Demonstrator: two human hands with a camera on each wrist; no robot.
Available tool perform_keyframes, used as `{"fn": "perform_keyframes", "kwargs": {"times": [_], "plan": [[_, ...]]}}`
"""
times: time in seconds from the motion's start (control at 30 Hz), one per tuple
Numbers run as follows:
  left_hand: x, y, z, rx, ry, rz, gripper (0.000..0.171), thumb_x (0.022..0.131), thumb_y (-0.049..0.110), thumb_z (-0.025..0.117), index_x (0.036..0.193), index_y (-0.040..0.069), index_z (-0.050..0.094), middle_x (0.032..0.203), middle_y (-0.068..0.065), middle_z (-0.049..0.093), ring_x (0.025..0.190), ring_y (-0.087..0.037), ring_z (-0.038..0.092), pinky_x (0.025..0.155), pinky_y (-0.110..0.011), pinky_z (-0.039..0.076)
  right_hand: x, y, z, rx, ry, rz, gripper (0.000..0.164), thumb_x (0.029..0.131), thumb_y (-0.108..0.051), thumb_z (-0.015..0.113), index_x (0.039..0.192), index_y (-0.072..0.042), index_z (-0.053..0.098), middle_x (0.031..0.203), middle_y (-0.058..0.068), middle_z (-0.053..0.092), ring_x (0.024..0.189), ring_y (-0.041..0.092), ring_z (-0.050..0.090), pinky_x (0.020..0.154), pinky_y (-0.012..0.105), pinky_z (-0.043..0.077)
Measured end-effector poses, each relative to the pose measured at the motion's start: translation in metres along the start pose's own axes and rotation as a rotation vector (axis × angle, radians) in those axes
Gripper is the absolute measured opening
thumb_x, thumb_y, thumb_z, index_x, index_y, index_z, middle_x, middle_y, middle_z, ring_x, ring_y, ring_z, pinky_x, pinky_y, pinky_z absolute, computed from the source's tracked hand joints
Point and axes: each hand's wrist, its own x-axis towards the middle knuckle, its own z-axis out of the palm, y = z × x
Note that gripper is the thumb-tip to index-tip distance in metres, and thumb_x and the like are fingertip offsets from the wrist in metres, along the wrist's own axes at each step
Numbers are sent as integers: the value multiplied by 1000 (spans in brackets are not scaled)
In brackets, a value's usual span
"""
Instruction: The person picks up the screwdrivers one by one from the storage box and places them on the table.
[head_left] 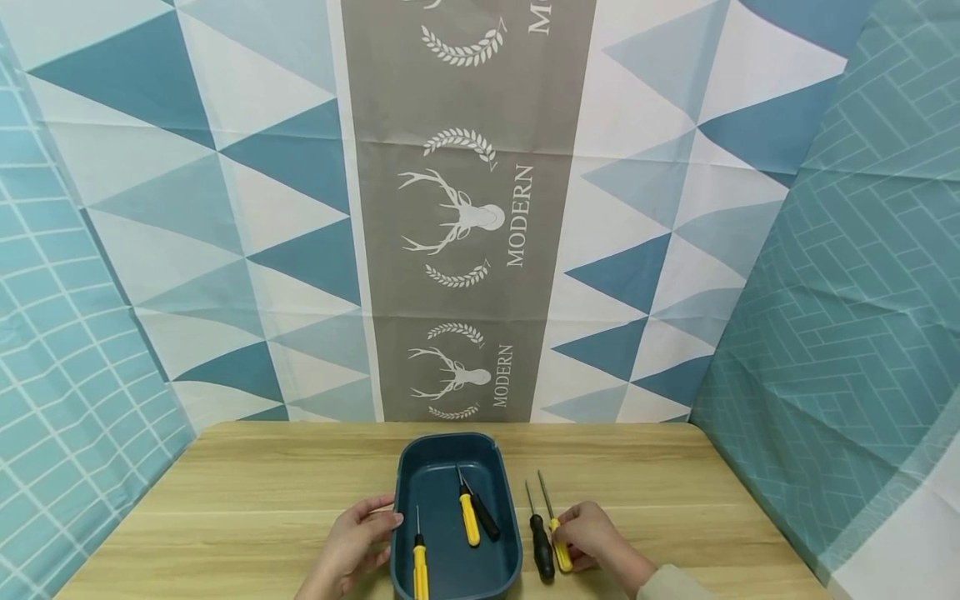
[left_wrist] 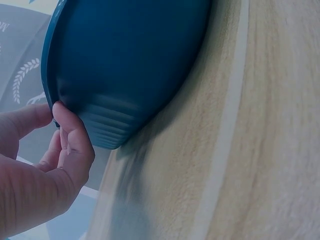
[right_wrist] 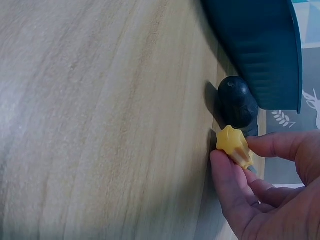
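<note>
A dark blue plastic bin (head_left: 442, 575) stands on the table. My left hand (head_left: 358, 537) pinches its left rim between thumb and fingers, seen closely in the left wrist view on the bin wall (left_wrist: 130, 55). To the right of the bin, my right hand (head_left: 588, 533) grips the handle of a yellow screwdriver (head_left: 562, 557); its fluted handle end (right_wrist: 232, 140) shows between thumb and fingers. Just left of it lies a black screwdriver (head_left: 542, 550), apart from the bin. Inside the bin are a yellow screwdriver (head_left: 420, 567), a second yellow-handled one (head_left: 469, 521) and a black-handled tool (head_left: 486, 518).
The wooden table (head_left: 262, 500) reaches back to a patterned cloth wall (head_left: 457, 292). Tiled-pattern cloth hangs at the left side (head_left: 67, 333) and at the right side (head_left: 840, 333).
</note>
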Motion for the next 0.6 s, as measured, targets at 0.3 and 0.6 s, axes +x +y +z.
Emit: {"fn": "perform_keyframes", "kwargs": {"times": [0.3,0.6], "plan": [[-1,1,0,-1,-9,6,53,85,16,66,130,-4,45,96,-8,65,74,-17,62,61,-28,51,-3,-1,0,2,1,-5,22,81,-6,63,99,6,58,76,11,60,61,17,60,55,29,54],[-1,0,0,-5,-19,10,54,86,16,66,131,-4,44,97,-8,65,74,-17,62,61,-28,51,-7,1,-5,6,-22,-11,23,84,-11,61,101,5,59,78,9,59,61,16,60,54,28,53]]}}
